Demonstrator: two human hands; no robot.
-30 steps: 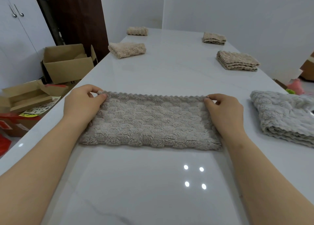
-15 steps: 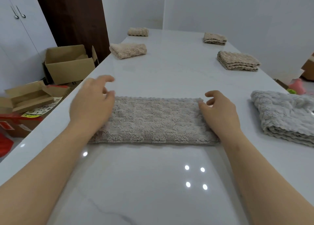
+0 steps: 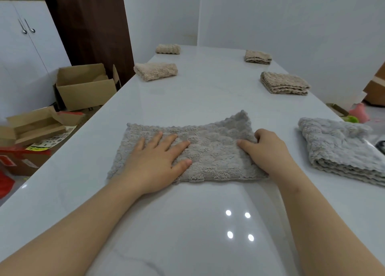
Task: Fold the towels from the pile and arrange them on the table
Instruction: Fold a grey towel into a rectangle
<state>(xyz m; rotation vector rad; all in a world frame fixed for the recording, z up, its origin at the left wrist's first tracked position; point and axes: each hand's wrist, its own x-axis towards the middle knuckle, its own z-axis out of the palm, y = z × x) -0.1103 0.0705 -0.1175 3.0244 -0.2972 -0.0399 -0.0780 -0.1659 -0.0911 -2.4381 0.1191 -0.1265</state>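
Where under right hand point(image 3: 268, 152), towel point(image 3: 212, 150) unclear.

The grey towel pile point(image 3: 333, 146) is cut off by the right edge.

The grey towel point(image 3: 210, 150) was fluffy, nubbly cloth, the counter point(image 3: 208, 92) glossy, smooth and stone-like, the boxes point(image 3: 85, 88) matt brown cardboard.

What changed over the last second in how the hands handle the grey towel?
The left hand let go of the far left corner of the grey towel, moved inward and now presses flat on it. The right hand now grips the right end, whose far corner has lifted off the table. The folded beige towels and the grey pile stayed put.
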